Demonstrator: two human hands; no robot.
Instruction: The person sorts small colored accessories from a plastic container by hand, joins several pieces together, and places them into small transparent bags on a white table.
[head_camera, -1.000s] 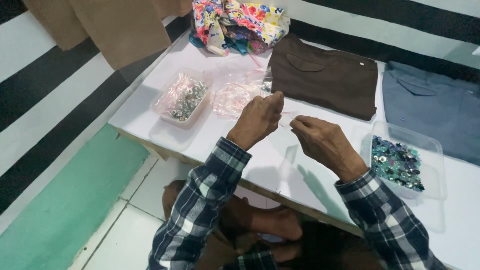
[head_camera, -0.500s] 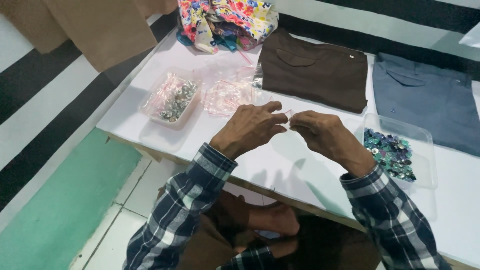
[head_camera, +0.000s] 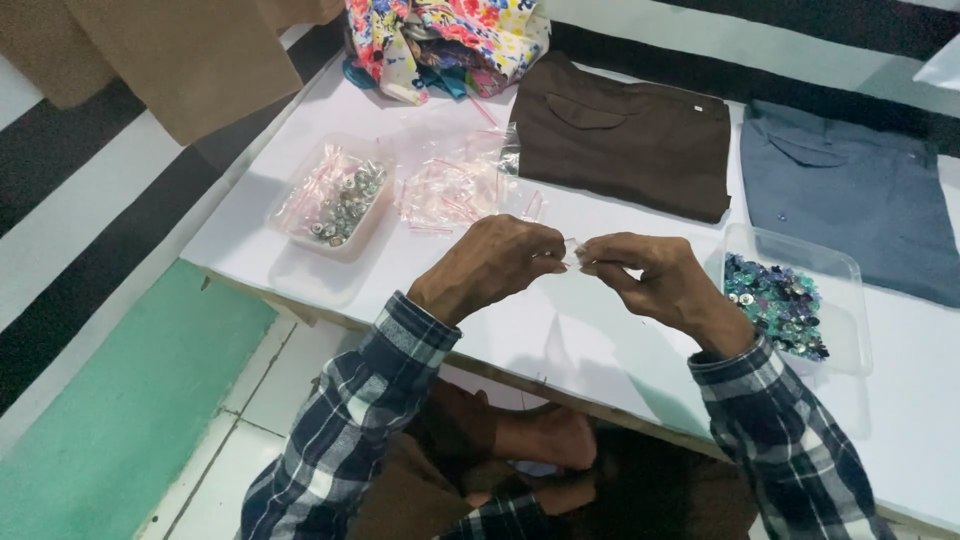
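Note:
My left hand (head_camera: 495, 268) and my right hand (head_camera: 655, 280) meet above the white table (head_camera: 560, 335), fingertips pinched together on a small clear plastic bag (head_camera: 572, 252). What is inside the bag is too small to tell. A pile of small clear bags with pink strips (head_camera: 455, 185) lies just beyond my left hand. A clear tray of silver buttons and bags (head_camera: 335, 200) stands to its left. Right of my right hand sits a clear tray of blue and green buttons (head_camera: 785, 300).
A folded brown shirt (head_camera: 625, 140) and a folded grey-blue shirt (head_camera: 850, 195) lie at the table's back. Flowered cloth (head_camera: 445, 40) is heaped at the far edge, tan cloth (head_camera: 190, 55) hangs at left. Black-and-white striped floor and a green mat (head_camera: 120, 400) border the table.
My hands have come together from slightly apart and now pinch the small bag between them. The view has shifted a little left and downward.

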